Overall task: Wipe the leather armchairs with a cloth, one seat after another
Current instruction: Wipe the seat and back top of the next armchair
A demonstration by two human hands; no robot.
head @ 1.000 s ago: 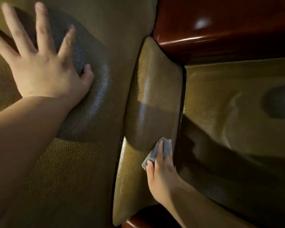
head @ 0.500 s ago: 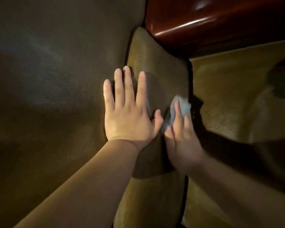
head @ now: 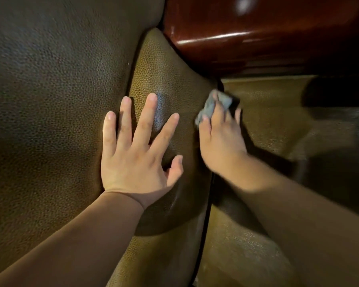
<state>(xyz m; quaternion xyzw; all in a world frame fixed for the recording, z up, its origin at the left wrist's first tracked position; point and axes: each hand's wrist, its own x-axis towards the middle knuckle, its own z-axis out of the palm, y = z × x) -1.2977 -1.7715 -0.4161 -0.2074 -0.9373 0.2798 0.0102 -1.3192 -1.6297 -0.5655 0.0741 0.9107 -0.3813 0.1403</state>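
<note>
Head view shows the left hand [head: 137,160] spread flat on the leather armrest pad [head: 170,79] while the right hand [head: 220,139] presses a grey cloth [head: 212,105] at its edge, so the wiping looks midway, with the neighbouring seat [head: 267,121] probably still to do.

A single head-worn camera looks forward and down from close above the leather armchair [head: 50,100]. Its view runs along both forearms to the left hand [head: 137,160] and right hand [head: 220,139]; beyond the fingertips lies glossy wooden trim [head: 257,38]. No second view overlaps.
</note>
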